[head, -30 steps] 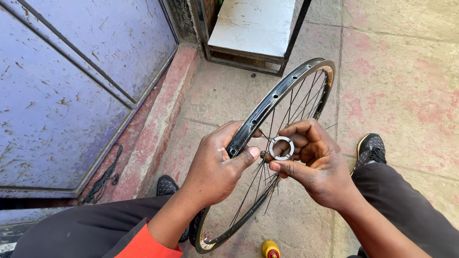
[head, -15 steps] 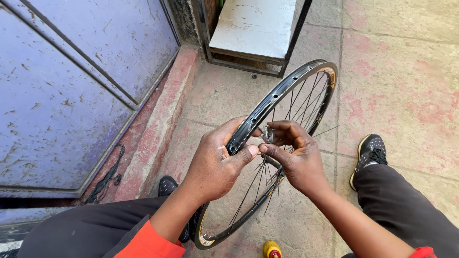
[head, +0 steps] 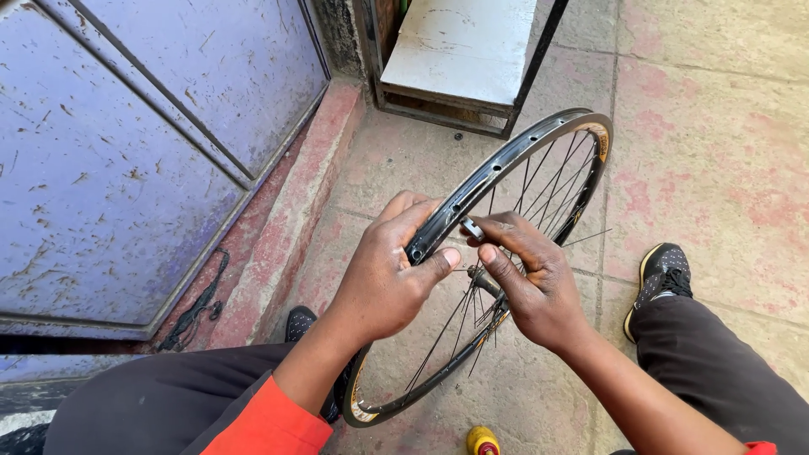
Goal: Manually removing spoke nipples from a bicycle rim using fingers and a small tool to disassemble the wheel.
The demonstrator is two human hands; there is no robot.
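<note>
A black spoked bicycle wheel rim [head: 539, 143] stands tilted between my knees. My left hand [head: 389, 274] grips its top edge, thumb over the rim. My right hand [head: 529, 278] sits on the spoke side next to the hub axle [head: 482, 280], fingers curled over a small silver metal ring [head: 472, 227], only an edge of which shows. One loose spoke [head: 586, 239] sticks out to the right.
A purple metal door [head: 118, 143] lies to the left above a red kerb. A white bench top in a black frame [head: 459, 50] stands ahead. My black shoes [head: 661, 274] rest on the paved floor. A small yellow object [head: 482, 440] lies below the wheel.
The silver ring was held up flat and open to view in my right fingers; now my right hand has turned and lowered it toward the hub, mostly hiding it. My left hand stays put.
</note>
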